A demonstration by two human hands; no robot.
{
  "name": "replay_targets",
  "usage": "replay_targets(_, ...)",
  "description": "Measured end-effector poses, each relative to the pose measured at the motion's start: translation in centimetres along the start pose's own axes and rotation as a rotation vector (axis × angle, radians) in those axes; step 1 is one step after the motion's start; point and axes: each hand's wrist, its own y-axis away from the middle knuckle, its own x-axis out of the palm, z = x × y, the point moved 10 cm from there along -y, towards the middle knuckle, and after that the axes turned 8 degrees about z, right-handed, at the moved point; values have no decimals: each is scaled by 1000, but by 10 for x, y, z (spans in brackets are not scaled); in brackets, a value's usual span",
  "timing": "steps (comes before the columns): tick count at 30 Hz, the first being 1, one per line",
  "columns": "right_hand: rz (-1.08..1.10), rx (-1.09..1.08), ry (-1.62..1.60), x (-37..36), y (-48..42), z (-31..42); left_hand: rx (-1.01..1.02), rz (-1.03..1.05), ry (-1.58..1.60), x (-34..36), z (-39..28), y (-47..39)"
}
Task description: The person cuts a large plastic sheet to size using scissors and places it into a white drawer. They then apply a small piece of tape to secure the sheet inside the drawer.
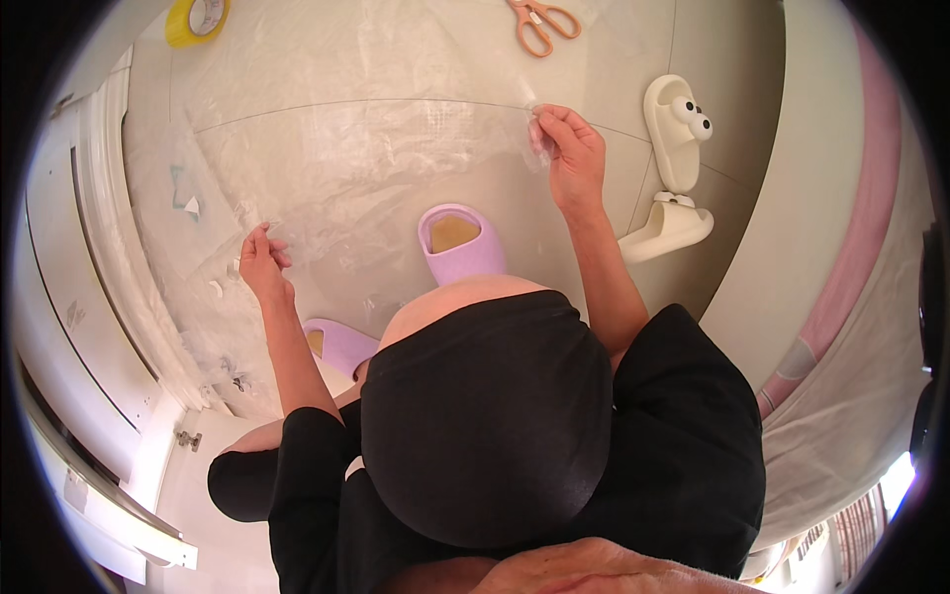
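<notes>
A large sheet of thin clear plastic film [401,141] lies spread and wrinkled over the tiled floor in front of me. My right hand [575,152] pinches an edge of this film between thumb and fingers, at the upper right of the sheet. On the left, my left hand [263,256] has its fingers curled at the film's lower left part; thumb and index finger nearly meet at a fold, and whether they grip it is not clear. Scissors with orange handles [536,33] lie beyond my right hand. A roll of yellow tape [194,22] stands at the far left.
Cream slides with googly eyes [672,137] lie on the tiles at right. I wear lilac slippers [467,256]. A white cabinet with an open door [200,468] is at left. Along the right side runs a bed with a pink-edged cover [865,245]. Small white scraps [215,288] lie near my left hand.
</notes>
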Motion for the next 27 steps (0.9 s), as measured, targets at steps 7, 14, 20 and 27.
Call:
replay_targets(7, -35, 18, 153, -5, 0, 3, -3, -8, -7, 0, -2, 2)
replay_targets(14, -170, -66, 544, -24, -4, 22, 9, 13, -7, -3, 3, -2)
replay_targets(20, -144, -40, 603, -34, -12, 24, 9, 12, -8, -2, 2, -2)
replay_targets(27, -3, -66, 809, -20, -13, 28, 14, 12, -9, -4, 2, -3)
